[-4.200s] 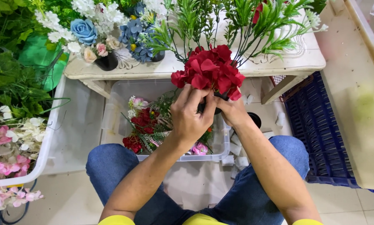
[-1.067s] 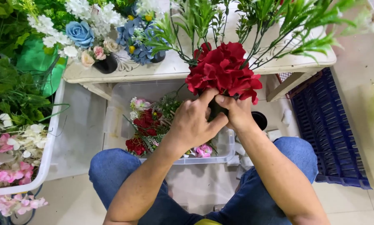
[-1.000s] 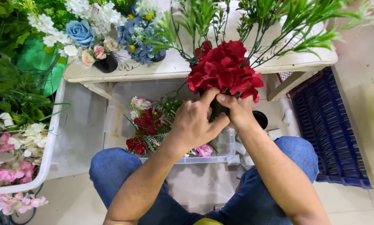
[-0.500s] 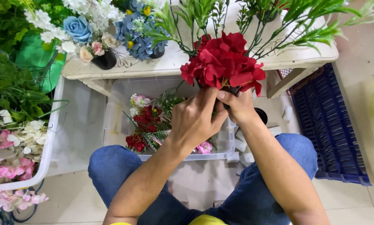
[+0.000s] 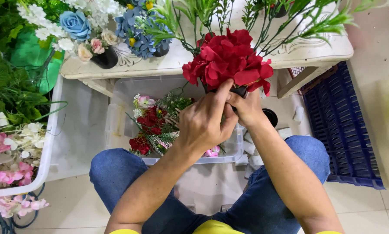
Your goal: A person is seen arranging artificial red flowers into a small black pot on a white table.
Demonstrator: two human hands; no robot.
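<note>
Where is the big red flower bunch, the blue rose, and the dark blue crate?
red flower bunch [image 5: 229, 60], head view, on the middle petals.
blue rose [image 5: 75, 24], head view, on the centre of the bloom.
dark blue crate [image 5: 346, 130], head view, on its ribbed floor.

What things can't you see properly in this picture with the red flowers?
- Head view: the small dark pot under the red flowers is mostly covered by the left hand and right hand.
- The flower stems are hidden by the fingers.
- The clear bin bottom is buried under loose flowers.
- The blue crate is cut off by a pale surface on the right.
</note>
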